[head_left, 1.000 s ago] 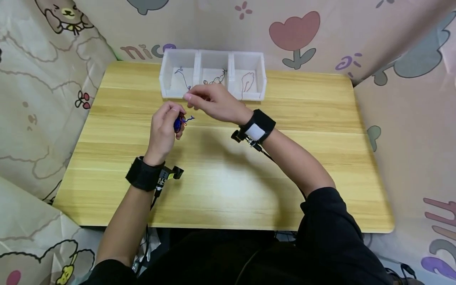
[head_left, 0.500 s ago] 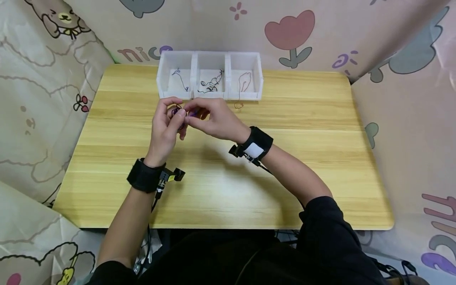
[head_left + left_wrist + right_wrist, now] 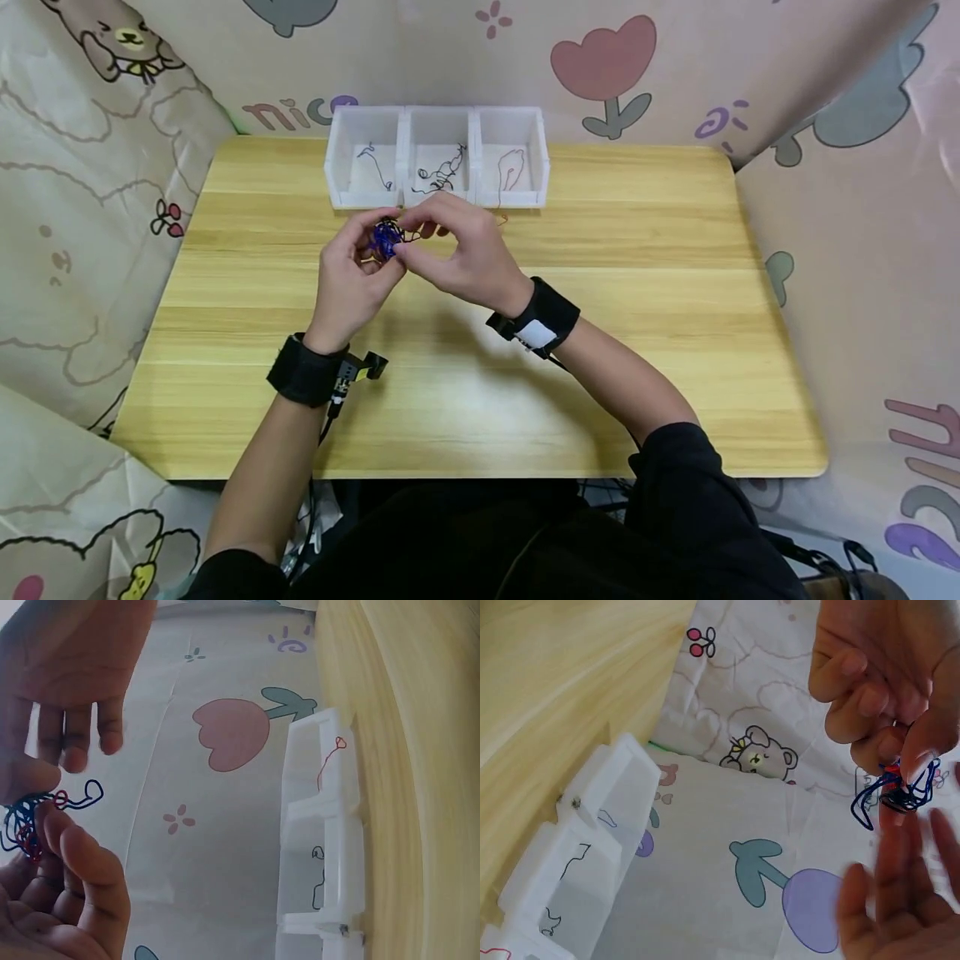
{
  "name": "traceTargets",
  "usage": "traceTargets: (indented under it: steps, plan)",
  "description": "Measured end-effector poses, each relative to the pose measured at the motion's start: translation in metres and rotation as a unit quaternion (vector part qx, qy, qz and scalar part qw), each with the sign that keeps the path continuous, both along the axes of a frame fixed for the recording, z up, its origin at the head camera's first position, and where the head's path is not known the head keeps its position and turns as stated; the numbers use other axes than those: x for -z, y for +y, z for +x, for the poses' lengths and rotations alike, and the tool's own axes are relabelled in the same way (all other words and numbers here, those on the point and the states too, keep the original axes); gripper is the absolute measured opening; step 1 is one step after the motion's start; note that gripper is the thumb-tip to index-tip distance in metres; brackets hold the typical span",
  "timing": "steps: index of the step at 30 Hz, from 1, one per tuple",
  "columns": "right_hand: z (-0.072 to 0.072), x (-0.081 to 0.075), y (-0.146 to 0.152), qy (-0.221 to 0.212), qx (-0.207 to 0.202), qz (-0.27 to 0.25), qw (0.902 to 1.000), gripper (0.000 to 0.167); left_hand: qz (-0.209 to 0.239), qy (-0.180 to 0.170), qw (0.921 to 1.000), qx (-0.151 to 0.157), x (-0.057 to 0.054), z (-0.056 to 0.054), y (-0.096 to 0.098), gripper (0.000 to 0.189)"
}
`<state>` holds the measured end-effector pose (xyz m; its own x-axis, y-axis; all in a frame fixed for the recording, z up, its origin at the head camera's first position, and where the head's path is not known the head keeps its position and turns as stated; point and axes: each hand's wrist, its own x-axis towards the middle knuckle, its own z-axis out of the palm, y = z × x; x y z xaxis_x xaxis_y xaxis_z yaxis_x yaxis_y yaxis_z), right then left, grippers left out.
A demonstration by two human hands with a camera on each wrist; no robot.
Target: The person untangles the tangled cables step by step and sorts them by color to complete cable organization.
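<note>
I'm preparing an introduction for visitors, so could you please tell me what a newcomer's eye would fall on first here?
Probably the blue-and-red wire tangle, held in the left hand with the right hand at its edge. Next, the white tray beyond the hands, a red wire trailing over the front from its right compartment. Then the large pink tulip printed above it, farther right.

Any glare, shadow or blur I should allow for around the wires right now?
Head: bright glare patch on the tabletop, soft shadow beside the right forearm; left wrist: the right hand looks dim, tray washed pale; right wrist: the right hand's fingers look blurred, likely from motion, and the wire bundle is hard to separate strand by strand.
</note>
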<state>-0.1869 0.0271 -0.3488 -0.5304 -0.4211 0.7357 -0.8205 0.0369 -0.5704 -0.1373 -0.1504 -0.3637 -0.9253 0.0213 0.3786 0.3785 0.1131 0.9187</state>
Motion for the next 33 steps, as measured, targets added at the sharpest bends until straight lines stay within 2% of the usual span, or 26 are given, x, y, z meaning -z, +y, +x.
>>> traceTargets:
  steps: [7, 11, 16, 21, 25, 28, 30, 31, 33]
  plan:
    - [0.003, 0.000, 0.003, -0.111, -0.030, 0.028, 0.9930, 0.007, -0.058, 0.000, 0.9978, -0.031, -0.006, 0.006, 0.006, 0.038]
    - [0.003, 0.001, 0.003, -0.131, -0.036, 0.045, 0.9897, 0.004, -0.080, 0.005, 0.9957, -0.046, -0.007, 0.008, 0.008, 0.033]
    - [0.002, 0.001, 0.005, -0.155, -0.049, 0.058, 0.9850, 0.007, -0.068, 0.025, 0.9956, -0.059, -0.003, 0.005, 0.008, 0.018]
    - [-0.001, -0.001, 0.013, -0.207, -0.074, -0.009, 0.9754, 0.010, -0.044, 0.047, 0.9961, -0.060, 0.003, 0.001, 0.002, 0.011]
    - [-0.006, -0.004, 0.020, -0.270, -0.077, -0.109, 0.9536, 0.011, -0.038, 0.051, 0.9959, -0.065, 0.005, 0.000, 0.000, 0.013]
    - [-0.007, -0.005, 0.019, -0.298, -0.080, -0.146, 0.9400, 0.007, -0.051, 0.045, 0.9954, -0.067, 0.004, 0.000, 0.003, 0.015]
    - [-0.006, -0.004, 0.016, -0.297, -0.085, -0.129, 0.9425, 0.009, -0.064, 0.040, 0.9949, -0.067, 0.004, 0.000, 0.005, 0.016]
    - [-0.005, -0.003, 0.015, -0.289, -0.084, -0.105, 0.9479, 0.014, -0.069, 0.038, 0.9948, -0.065, 0.004, 0.000, 0.005, 0.017]
    - [-0.003, -0.002, 0.012, -0.251, -0.073, -0.027, 0.9649, 0.026, -0.075, 0.037, 0.9946, -0.062, 0.003, 0.000, 0.007, 0.019]
